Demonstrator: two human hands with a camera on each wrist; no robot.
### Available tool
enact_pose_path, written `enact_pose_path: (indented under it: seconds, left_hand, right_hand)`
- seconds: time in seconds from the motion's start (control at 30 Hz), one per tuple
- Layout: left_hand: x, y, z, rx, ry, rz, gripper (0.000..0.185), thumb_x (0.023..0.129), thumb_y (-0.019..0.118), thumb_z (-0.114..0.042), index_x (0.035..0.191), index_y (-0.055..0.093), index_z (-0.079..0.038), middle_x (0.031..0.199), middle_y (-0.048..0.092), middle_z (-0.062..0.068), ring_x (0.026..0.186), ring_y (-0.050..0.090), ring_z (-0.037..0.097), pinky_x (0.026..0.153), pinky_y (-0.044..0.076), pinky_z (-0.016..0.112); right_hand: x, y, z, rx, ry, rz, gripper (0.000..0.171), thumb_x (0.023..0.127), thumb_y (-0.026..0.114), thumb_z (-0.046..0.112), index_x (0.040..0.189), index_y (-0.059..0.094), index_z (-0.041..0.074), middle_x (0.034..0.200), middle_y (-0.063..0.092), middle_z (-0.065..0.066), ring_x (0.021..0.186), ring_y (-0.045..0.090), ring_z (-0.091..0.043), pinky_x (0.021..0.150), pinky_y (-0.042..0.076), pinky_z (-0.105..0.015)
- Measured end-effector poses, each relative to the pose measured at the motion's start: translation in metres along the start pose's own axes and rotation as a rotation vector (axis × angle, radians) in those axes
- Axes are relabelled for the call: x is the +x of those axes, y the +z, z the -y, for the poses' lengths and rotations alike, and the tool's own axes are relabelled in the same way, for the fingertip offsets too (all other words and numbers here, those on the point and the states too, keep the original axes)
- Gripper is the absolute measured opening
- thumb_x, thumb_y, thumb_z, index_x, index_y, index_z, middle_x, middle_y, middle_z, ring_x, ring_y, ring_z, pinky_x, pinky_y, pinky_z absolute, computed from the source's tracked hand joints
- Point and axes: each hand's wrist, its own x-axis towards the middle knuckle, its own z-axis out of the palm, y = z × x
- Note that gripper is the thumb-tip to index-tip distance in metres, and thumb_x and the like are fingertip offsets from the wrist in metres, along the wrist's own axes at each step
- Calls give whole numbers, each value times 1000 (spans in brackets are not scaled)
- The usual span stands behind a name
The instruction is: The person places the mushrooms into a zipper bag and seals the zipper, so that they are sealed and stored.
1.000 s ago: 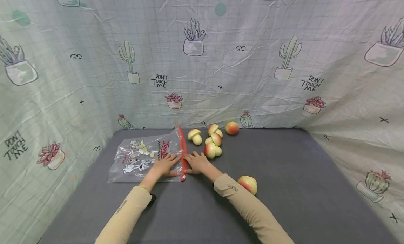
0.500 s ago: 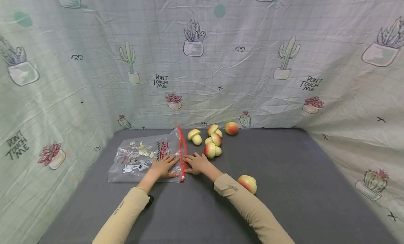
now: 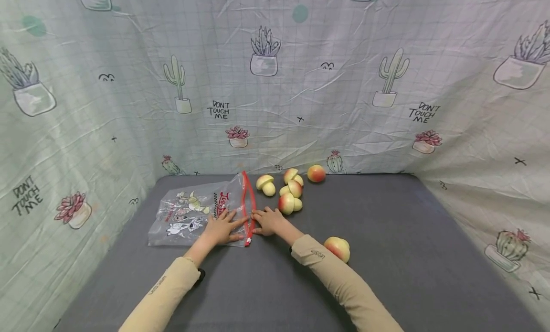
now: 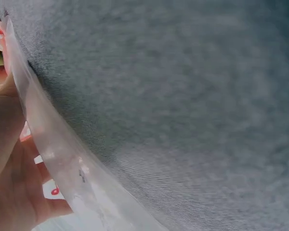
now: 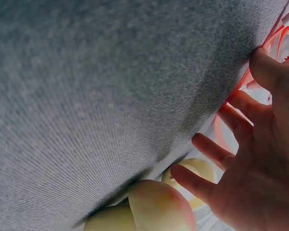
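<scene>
- Flat on the grey cloth-covered table (image 3: pixel 386 255) lay the clear plastic zip bag printed with cartoons (image 3: pixel 189 215), its red zip strip (image 3: pixel 247 208) facing the fruit.
- The left hand (image 3: pixel 221 229) pressed the bag with straight, spread fingers; the right hand (image 3: pixel 267 221) rested open at the strip, gripping nothing.
- The red-and-yellow peach pieces (image 3: pixel 289 193) sat just beside the right hand.
- Judged risk: the slick film might slide or pucker under uneven pressure, and a stray knuckle could set the nearest fruit rolling.
</scene>
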Motion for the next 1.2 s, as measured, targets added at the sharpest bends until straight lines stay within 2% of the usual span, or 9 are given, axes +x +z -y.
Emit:
enact_pose_path:
  seconds: [0.03,0.17,0.27,0.47,0.6,0.73,0.83,1.0,1.2]
  left_hand:
    - [0,1,0,-2,1,-13,60,81,51,-51,135,38,-29,141,35,15,130,28,42,88,23,72]
    - [-1,2,-1,0,6,-61,57,80,53,-50,131,45,-26,138,38,16,127,31,44,85,26,72]
    - [-3,1,-3,17,-2,-47,55,81,52,-50,131,43,-30,142,34,11,127,30,46,82,27,73]
    - [-11,0,-8,62,8,-18,51,86,46,-47,134,39,-32,145,31,1,124,26,54,77,25,77]
    - [-16,-1,-9,99,37,-90,50,85,48,-46,131,44,-27,141,39,-2,125,29,49,82,23,76]
    - [-19,0,-7,159,122,-200,47,84,52,-44,123,53,-18,136,44,-3,129,33,37,90,21,72]
    - [-19,3,-4,217,184,-244,44,83,52,-43,118,56,-16,136,45,-3,131,33,29,93,22,69]
    - [-19,7,-1,250,213,-241,40,84,50,-43,118,55,-21,134,47,-4,130,35,26,94,23,67]
    - [-23,6,-3,258,173,-232,42,85,49,-44,126,48,-35,132,49,-2,123,42,34,93,27,66]
  right_hand:
    - [10,10,-4,-4,-16,-23,61,83,41,59,138,29,34,147,20,18,134,25,-16,103,29,-48]
    - [16,14,-6,-2,-19,-11,62,82,40,60,138,28,36,147,17,20,134,24,-16,103,28,-48]
    - [4,1,-1,1,-6,18,60,84,43,55,138,28,34,147,19,18,134,25,-16,104,28,-47]
    - [-13,-8,5,-20,-14,-3,56,87,43,50,138,31,30,147,23,14,133,28,-18,102,31,-44]
    - [-15,-9,4,-21,-24,-4,57,87,42,51,139,30,29,147,22,13,133,28,-18,103,30,-44]
    - [-14,-9,3,-18,-17,-3,56,87,42,50,138,31,29,147,22,14,133,28,-17,103,30,-44]
    - [-12,-7,2,-13,-12,-3,56,87,42,50,138,31,30,147,22,14,133,28,-17,103,29,-44]
    - [-12,-5,2,-3,-15,-3,57,87,42,51,138,30,30,147,22,14,133,28,-17,103,29,-45]
    - [-13,-6,3,-5,-12,-10,57,87,42,51,138,30,30,147,22,14,133,28,-17,103,30,-46]
